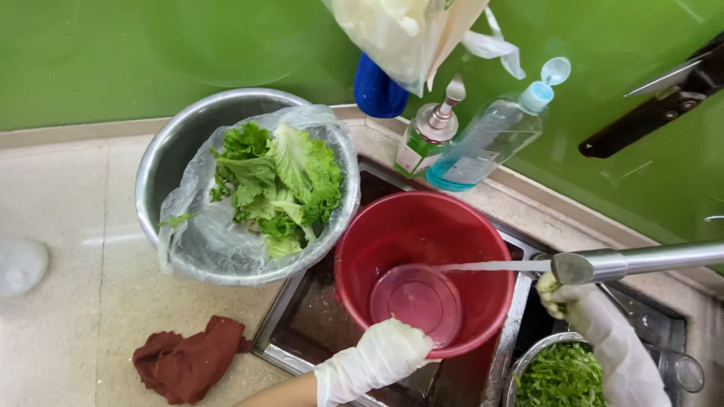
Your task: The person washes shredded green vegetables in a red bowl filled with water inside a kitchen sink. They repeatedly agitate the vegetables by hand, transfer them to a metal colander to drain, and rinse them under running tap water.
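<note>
Gloved left hand (375, 360) clamps the near rim of the red bucket (427, 271), which sits tilted in the sink (305, 324). My right hand (573, 298), gloved too, closes around the faucet spout (633, 261), steering water into the bucket. I judge it best to hold the rim firm and aim the stream at the bottom to limit splashing.

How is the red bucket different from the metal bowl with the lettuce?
The red bucket is plastic and sits in the sink; the steel bowl rests on the counter. The bucket takes water from the tap and is gripped by the gloved left hand; the bowl holds lettuce in a clear bag, untouched. Both are round and open.
</note>
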